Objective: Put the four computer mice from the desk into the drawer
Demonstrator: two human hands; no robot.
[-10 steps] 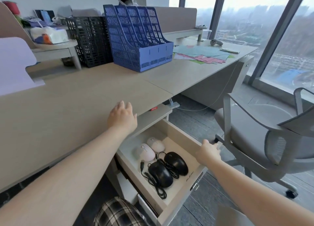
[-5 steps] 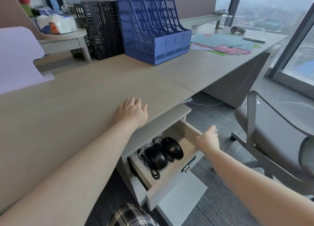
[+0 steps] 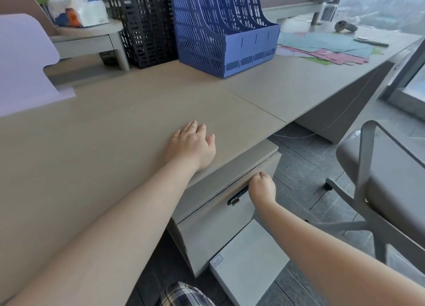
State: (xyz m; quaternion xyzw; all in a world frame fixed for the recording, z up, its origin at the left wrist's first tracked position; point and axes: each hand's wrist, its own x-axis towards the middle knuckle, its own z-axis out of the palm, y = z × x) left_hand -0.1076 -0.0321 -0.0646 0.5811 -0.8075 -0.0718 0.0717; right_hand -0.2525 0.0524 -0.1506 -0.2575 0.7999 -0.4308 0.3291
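Mice are hidden, by my judgement inside the drawer [image 3: 220,210], which looks closed under the desk [image 3: 115,144] edge, at about four o'clock from the left hand [image 3: 192,145] lying spread flat, while the nearer right hand [image 3: 262,187], curled, presses its front.

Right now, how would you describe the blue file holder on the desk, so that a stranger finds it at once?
Look at the far side of the long beige desk, near the middle. Two perforated plastic racks stand there side by side. The blue file holder is the right one, with four slots; its neighbour, the black rack, is darker and sits to its left.
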